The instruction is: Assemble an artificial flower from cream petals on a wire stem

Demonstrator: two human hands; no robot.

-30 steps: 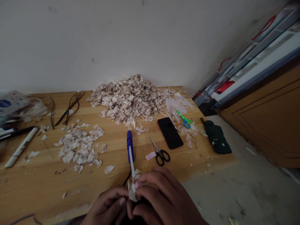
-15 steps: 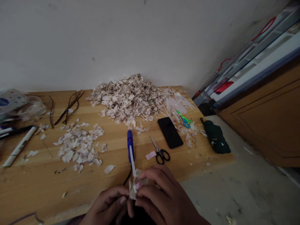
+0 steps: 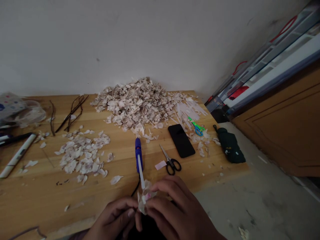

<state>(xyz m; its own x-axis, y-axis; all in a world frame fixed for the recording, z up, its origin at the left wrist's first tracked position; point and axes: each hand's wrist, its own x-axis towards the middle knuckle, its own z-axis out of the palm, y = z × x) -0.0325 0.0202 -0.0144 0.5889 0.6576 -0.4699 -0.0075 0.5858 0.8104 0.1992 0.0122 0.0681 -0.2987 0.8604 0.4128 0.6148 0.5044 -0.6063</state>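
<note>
A small flower of pale, papery petals with a pink spot in its middle sits between my two hands, low in the view. My left hand is closed at its left side, thumb and forefinger pinched; its lower part is hidden. Fingers of my right hand curl round the petals from the right. Just beyond the flower lies a blue hot glue gun, a white glue stick pointing toward me and a black cord running down. Right of it are black-handled scissors and a pink paper slip.
A big heap of dried petals lies against the wall, a smaller pile at left. Beyond the scissors are a black phone, green-blue scissors and a dark green folded umbrella. Twigs and a white marker lie left.
The view has shifted slightly. Both hands stay at the flower; the right fingers have moved only a little on the petals.
</note>
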